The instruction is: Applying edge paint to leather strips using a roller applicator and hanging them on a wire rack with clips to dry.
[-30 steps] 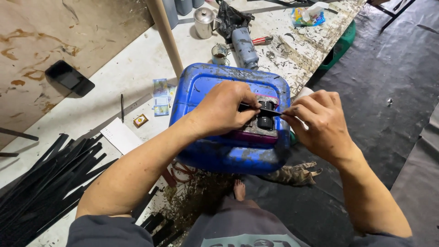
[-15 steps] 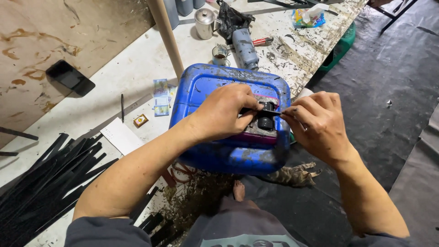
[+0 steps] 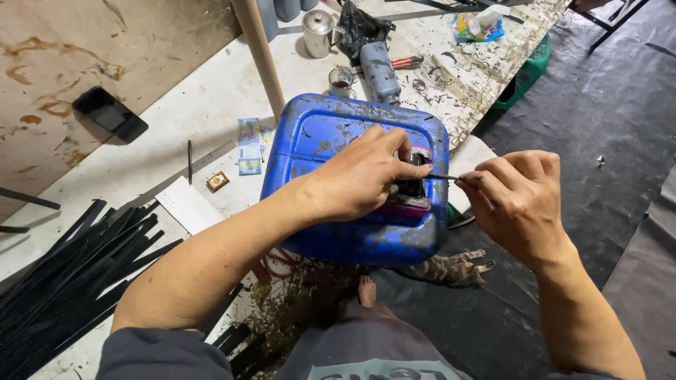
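A scuffed blue plastic drum (image 3: 331,134) lies on its side in front of me. On top of it sits a small black part (image 3: 412,186) on a pink and grey block. My left hand (image 3: 362,176) rests on the drum and pinches that black part. My right hand (image 3: 514,200), to the right of the drum, grips a thin dark metal rod (image 3: 443,176) whose tip points left into the black part.
A bundle of black strips (image 3: 70,267) lies at lower left. A black phone (image 3: 110,112), a pen (image 3: 189,160), banknotes (image 3: 248,144), a metal pot (image 3: 320,32), a cup (image 3: 341,79) and a power tool (image 3: 379,67) sit on the white floor. A wooden post (image 3: 259,53) stands behind the drum.
My right hand has drawn a little to the right, away from the black part, so more of the thin rod shows between the two hands. My left hand has stayed put.
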